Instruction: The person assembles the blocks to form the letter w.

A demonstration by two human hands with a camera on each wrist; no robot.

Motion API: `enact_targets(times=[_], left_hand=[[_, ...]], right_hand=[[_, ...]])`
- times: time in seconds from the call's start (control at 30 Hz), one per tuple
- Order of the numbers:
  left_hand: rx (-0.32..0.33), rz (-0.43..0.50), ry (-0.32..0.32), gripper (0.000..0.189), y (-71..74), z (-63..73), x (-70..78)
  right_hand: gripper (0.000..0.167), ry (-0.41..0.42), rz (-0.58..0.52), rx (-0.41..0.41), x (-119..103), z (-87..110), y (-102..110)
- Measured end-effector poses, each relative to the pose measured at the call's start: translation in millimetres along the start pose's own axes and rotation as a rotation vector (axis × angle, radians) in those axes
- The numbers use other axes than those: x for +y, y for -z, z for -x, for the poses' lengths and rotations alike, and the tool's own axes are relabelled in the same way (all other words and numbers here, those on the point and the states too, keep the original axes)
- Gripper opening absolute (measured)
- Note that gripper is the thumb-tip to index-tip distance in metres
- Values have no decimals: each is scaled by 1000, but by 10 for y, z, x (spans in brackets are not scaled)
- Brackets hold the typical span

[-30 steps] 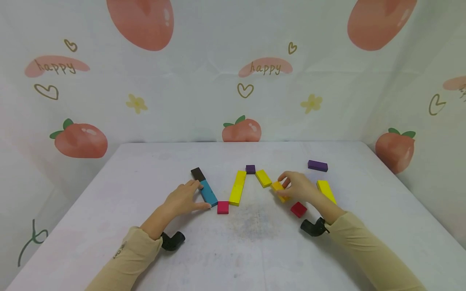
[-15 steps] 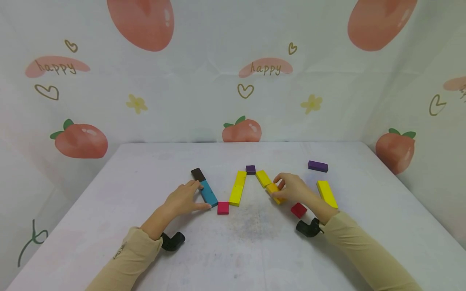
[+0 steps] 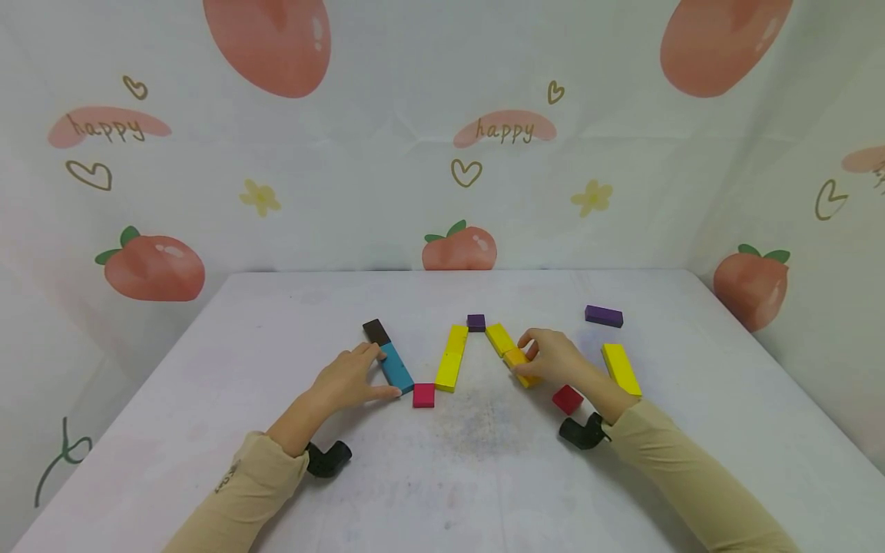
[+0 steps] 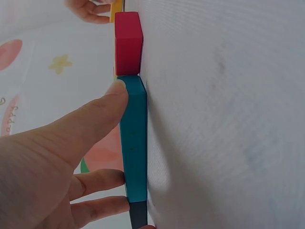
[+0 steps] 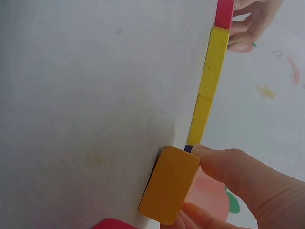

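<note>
My left hand [image 3: 351,378] rests thumb and fingers, spread apart, on a blue block [image 3: 397,367]. A black block [image 3: 376,331] adjoins its far end, and a red block [image 3: 424,395] adjoins its near end. With thumb and fingers my right hand [image 3: 557,356] pinches a yellow block [image 5: 169,185], partly hidden by the fingers in the head view. The far end of that block meets another yellow block [image 3: 500,339], which slants down from a small purple block [image 3: 475,322]. Two yellow blocks [image 3: 452,359] in line run between the purple and red ones.
A second red block [image 3: 568,399] lies turned, just below my right hand. Farther right are a loose yellow block [image 3: 621,369] and a long purple block [image 3: 604,316]. Behind the white table [image 3: 442,491] hangs a printed cloth [image 3: 387,153].
My right hand has moved left with the yellow block, bringing it in line against the slanted yellow one; it shifted only slightly in the last half second. My left hand has stayed put.
</note>
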State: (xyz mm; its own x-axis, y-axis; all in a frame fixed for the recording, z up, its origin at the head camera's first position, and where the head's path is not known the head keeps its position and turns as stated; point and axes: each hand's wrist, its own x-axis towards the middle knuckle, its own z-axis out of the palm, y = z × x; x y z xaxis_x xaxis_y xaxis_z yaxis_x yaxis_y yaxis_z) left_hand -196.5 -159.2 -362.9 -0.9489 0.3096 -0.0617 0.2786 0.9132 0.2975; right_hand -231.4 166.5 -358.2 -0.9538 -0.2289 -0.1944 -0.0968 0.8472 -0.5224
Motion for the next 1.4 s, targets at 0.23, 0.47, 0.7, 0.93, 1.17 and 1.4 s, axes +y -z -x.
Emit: enact_targets(times=[0.23,0.47,0.7,0.93,1.17,1.4], left_hand=[[-1,-1,6,64,-6,-1,-2],[-5,1,6,63,-8,1,-3],[-2,-3,3,63,-5,-2,-1],[-7,-4,19,64,-8,-12,-4],[-11,2,20,65,-2,-7,2],[-13,1,16,65,-3,-8,0]], right_hand=[[44,-15,-7,-10,-14,8,1],[45,-28,-9,-14,-9,-12,-10],[45,-22,-3,-21,-1,-30,-23],[46,-21,-5,-20,6,-44,-23],[48,-20,1,-22,-1,-47,-24],[50,-22,4,-19,-9,-46,-23]])
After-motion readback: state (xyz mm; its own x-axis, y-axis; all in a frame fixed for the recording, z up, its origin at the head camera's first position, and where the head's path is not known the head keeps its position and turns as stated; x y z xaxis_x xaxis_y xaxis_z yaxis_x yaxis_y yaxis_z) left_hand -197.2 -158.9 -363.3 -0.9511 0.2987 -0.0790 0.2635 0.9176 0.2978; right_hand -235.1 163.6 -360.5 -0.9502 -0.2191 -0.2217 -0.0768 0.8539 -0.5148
